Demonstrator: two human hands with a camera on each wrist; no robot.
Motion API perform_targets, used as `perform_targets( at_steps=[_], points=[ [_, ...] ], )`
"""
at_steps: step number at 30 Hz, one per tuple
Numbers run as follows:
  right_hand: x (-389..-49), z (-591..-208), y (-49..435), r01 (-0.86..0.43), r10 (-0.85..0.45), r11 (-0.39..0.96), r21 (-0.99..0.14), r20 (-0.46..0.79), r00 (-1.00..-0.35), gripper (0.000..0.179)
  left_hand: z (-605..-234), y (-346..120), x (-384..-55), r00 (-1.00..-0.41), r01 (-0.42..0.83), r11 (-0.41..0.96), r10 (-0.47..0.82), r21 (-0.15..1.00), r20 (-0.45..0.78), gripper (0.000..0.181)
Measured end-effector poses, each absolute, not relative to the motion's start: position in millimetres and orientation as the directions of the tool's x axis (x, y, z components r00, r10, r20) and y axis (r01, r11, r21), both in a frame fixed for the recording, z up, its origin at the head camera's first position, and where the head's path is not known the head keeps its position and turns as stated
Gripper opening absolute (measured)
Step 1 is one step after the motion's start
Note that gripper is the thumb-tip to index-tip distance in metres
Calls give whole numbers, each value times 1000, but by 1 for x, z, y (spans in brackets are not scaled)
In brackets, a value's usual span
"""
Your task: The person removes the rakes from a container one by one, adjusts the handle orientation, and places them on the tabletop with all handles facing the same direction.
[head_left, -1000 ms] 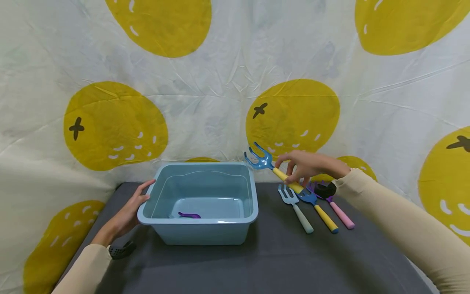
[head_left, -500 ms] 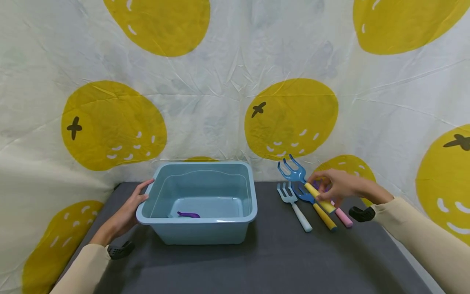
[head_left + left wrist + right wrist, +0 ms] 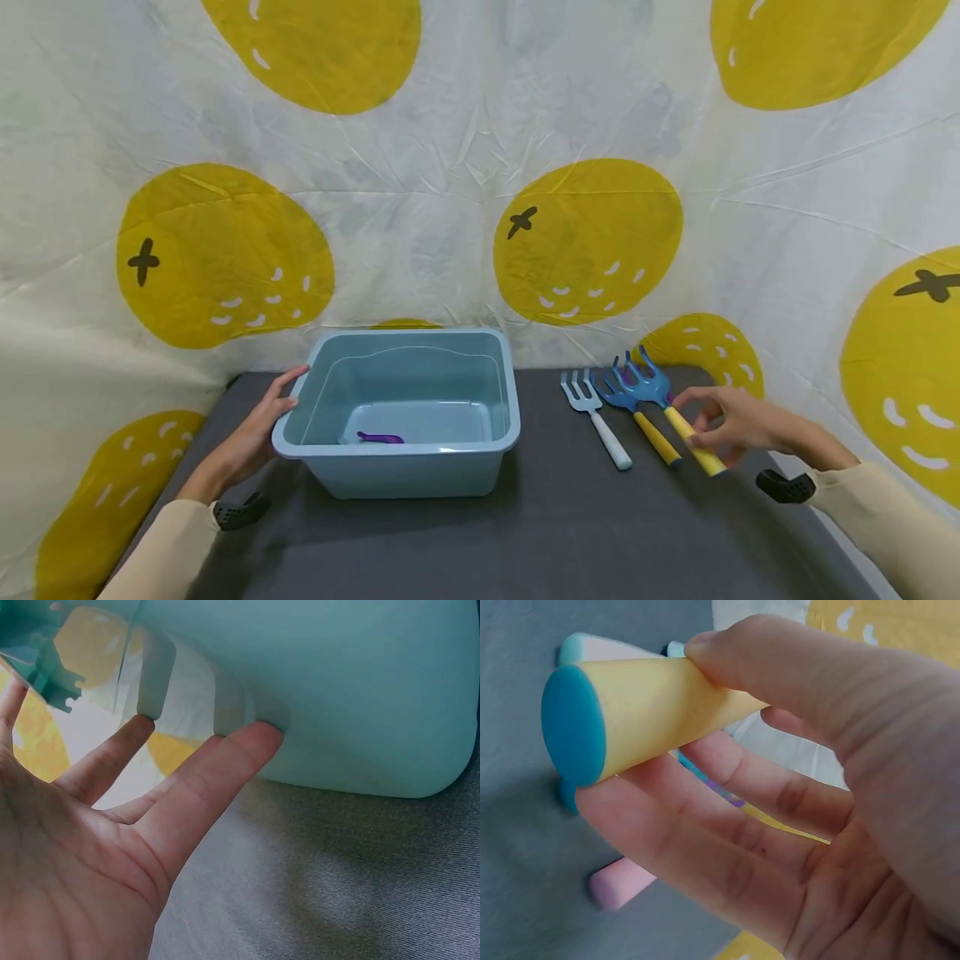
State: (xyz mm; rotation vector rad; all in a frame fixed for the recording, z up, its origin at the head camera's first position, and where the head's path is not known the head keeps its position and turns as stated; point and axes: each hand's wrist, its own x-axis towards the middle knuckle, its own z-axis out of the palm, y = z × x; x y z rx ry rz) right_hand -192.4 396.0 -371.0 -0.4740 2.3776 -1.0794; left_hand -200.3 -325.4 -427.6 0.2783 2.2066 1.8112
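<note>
In the head view my right hand (image 3: pixel 742 421) pinches the yellow handle of a blue hand rake (image 3: pixel 693 442) between thumb and fingertips. Its curved blue prongs overlap a blue garden fork (image 3: pixel 658 440) with a yellow handle. In the right wrist view, the handle's blue end cap (image 3: pixel 574 724) points toward the left. My left hand (image 3: pixel 243 442) is at the left side of a light blue basin (image 3: pixel 420 471). In the left wrist view its extended fingertips touch the basin's outer wall (image 3: pixel 360 690). A purple curved piece (image 3: pixel 381 438) shows inside the basin.
A pale blue garden fork (image 3: pixel 611 437) with a whitish handle lies left of the blue one. The right wrist view shows a pink handle (image 3: pixel 622 881) on the dark cloth. Behind the table (image 3: pixel 525 542) hangs a white curtain (image 3: pixel 420 250) with yellow fruit shapes.
My right hand has carried the hand rake rightward and down, from above the pale fork to the right of the blue fork, now covering the pink-handled tool. My left hand has stayed at the basin.
</note>
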Motion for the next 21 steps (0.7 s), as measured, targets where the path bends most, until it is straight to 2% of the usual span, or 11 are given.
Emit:
perform_targets(
  at_steps=[11, 21],
  points=[
    [-151, -407, 436, 10, -449, 576, -818, -326, -832, 60, -429, -327, -201, -937, -3, 179, 343, 984, -65, 58],
    [-119, -439, 459, 101, -444, 505, -857, -358, -821, 52, -427, -327, -200, -938, -7, 174, 340, 985, -67, 59]
  ],
)
